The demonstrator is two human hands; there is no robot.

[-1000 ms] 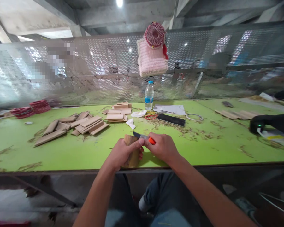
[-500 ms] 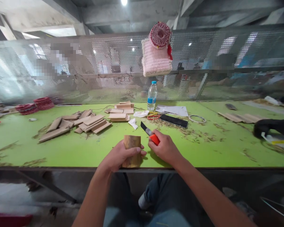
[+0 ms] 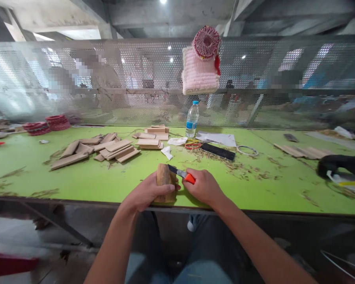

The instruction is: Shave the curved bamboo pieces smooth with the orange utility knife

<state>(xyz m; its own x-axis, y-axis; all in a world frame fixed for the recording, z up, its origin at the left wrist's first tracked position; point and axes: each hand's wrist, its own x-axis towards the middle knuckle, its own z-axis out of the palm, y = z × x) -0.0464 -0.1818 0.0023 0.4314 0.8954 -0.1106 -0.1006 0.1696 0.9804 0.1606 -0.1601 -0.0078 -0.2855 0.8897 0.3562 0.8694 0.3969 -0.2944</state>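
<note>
Blue-capped water bottle [image 3: 192, 119] is standing near black smartphone [image 3: 218, 152]; pink quilted pad [image 3: 198, 75] is hanging against perforated screen [image 3: 154, 71].

At the near edge of the green table [image 3: 85, 185], the left hand [image 3: 146, 192] grips a curved wooden piece [image 3: 163, 175]. The right hand [image 3: 203, 186] holds an orange-handled knife [image 3: 189, 178], its blade at the piece's upper right edge. Pale wooden slats [image 3: 118, 146] lie to the far left. Farther off, a water bottle [image 3: 192, 120] stands upright, with a black phone [image 3: 218, 151] and scattered shavings [image 3: 244, 170] to its near right.
</note>
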